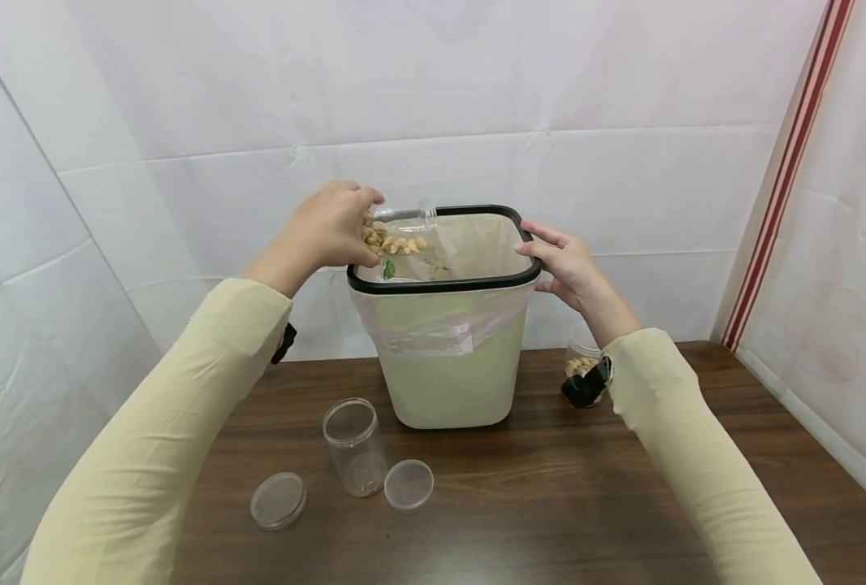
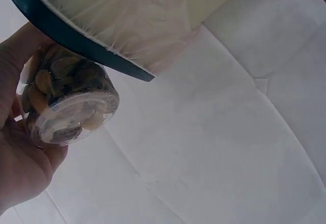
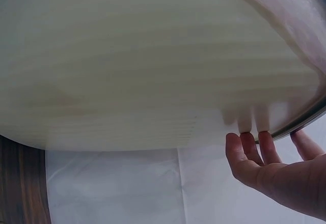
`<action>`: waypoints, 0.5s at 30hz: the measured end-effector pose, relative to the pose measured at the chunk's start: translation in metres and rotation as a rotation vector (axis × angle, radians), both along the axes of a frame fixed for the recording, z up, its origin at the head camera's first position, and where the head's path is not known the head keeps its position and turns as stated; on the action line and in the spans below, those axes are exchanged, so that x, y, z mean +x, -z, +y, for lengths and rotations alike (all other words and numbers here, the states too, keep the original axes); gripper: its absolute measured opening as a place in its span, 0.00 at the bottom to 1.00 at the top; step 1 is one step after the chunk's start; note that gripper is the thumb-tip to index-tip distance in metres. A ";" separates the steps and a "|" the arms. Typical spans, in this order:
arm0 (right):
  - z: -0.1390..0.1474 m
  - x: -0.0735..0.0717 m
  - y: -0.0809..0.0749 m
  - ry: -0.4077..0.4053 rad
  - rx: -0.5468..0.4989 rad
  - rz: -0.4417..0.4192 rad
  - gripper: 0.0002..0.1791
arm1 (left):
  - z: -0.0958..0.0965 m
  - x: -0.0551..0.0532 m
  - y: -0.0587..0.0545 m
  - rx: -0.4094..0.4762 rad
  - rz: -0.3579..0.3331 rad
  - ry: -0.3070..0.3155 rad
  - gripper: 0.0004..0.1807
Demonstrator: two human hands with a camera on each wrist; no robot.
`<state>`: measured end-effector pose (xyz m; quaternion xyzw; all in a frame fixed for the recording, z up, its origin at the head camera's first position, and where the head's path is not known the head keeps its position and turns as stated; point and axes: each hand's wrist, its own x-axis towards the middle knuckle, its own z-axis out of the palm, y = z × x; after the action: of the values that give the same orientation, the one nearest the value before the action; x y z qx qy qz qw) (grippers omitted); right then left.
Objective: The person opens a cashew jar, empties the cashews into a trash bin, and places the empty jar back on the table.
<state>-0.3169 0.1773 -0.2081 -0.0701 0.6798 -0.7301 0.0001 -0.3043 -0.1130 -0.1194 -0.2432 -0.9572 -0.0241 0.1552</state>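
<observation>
My left hand grips a clear plastic jar, tipped on its side over the left part of a trash can, its mouth facing right. Pale brown nut-like pieces lie along the jar's lower side; the left wrist view shows its rounded base and more pieces behind the wall. My right hand holds the can's black rim at the right, some fingers over it and others against the outer wall. A whitish bag lines the can, with a small green bit inside.
In front of the can stand an open clear jar and two clear lids, one a round lid at left, the other a flat disc beside the jar. Behind my right wrist is another jar with nut-like pieces. White sheeting hangs behind the wooden table.
</observation>
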 end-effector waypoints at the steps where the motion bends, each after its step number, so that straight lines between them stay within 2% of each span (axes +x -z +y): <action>1: 0.000 0.000 0.000 0.003 0.002 0.000 0.32 | 0.001 0.000 0.000 -0.008 -0.003 -0.001 0.42; 15: -0.002 -0.002 0.002 0.002 0.000 -0.005 0.33 | 0.007 -0.003 0.002 -0.088 0.019 0.004 0.41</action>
<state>-0.3193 0.1753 -0.2097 -0.0676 0.6797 -0.7303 0.0013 -0.3077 -0.1056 -0.1214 -0.2518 -0.9553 0.0199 0.1535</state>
